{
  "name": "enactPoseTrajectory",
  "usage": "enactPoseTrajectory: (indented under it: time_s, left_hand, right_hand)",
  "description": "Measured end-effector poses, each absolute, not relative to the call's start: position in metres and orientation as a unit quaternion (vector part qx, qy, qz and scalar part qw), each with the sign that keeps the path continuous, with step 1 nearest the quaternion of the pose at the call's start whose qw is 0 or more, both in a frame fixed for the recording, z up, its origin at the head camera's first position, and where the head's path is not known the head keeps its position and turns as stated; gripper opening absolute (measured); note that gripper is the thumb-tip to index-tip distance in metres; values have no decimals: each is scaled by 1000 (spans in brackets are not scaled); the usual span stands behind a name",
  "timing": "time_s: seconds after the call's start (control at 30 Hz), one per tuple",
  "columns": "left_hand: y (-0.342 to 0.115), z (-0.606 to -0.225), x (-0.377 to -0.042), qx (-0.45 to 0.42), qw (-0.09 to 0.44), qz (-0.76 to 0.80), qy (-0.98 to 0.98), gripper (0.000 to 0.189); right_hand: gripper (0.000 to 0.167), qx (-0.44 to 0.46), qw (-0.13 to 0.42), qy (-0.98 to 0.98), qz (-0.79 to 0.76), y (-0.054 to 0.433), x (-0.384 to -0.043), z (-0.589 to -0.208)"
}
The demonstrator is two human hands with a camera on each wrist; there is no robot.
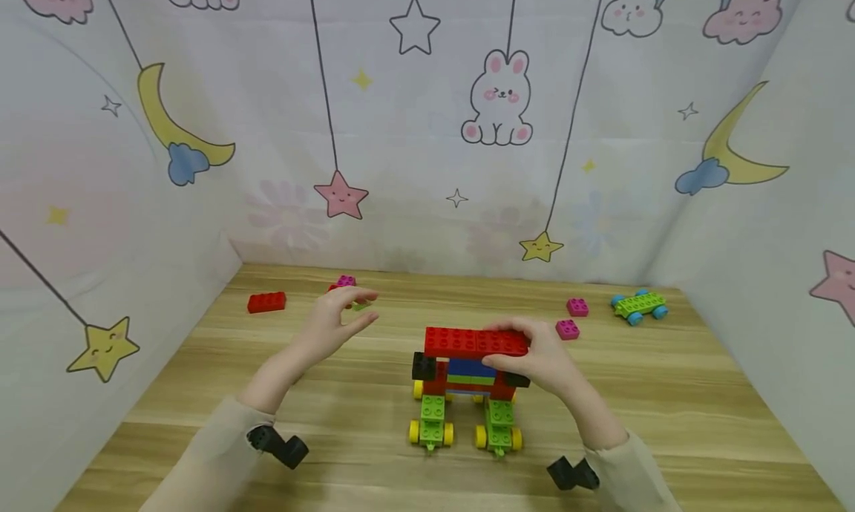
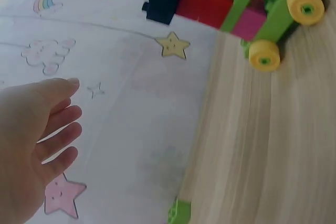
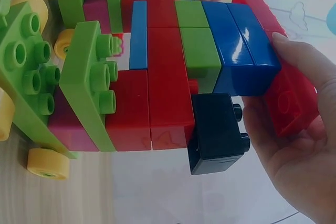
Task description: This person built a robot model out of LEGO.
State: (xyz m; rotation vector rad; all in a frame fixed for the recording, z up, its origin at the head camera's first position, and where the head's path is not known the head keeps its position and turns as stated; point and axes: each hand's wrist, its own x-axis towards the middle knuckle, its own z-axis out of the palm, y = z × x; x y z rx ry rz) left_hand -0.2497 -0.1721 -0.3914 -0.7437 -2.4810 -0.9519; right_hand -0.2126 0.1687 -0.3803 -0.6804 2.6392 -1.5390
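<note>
A block vehicle built of toy bricks stands on green wheeled bases with yellow wheels. Two red bricks lie end to end along its top. My right hand grips the right end of this red top, thumb on the near side and fingers behind. In the right wrist view, blue bricks sit just under the red top, with green bricks below them and a black brick jutting from the side. Left of the vehicle, my left hand hovers with nothing in it, fingers apart from the thumb.
A red brick lies at the back left. Behind my left hand is a pink brick beside partly hidden red and green pieces. At the back right are two pink bricks and a green wheeled base with blue wheels. Printed curtains enclose the table.
</note>
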Motion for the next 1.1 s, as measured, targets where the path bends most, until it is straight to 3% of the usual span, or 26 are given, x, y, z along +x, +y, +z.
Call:
enactPoseTrajectory:
  time_s: [0.5, 0.77, 1.1]
  left_hand:
    - [-297, -416, -271, -105, 211, -315, -919, 44]
    - [-326, -420, -275, -86, 137, -302, -939, 52]
    - [-344, -435, -290, -64, 86, -292, -951, 61]
  right_hand:
    - [39, -210, 11, 844, -493, 169, -211, -380]
    - [40, -210, 14, 847, -488, 168, -212, -379]
    - [40, -208, 12, 853, -479, 169, -213, -380]
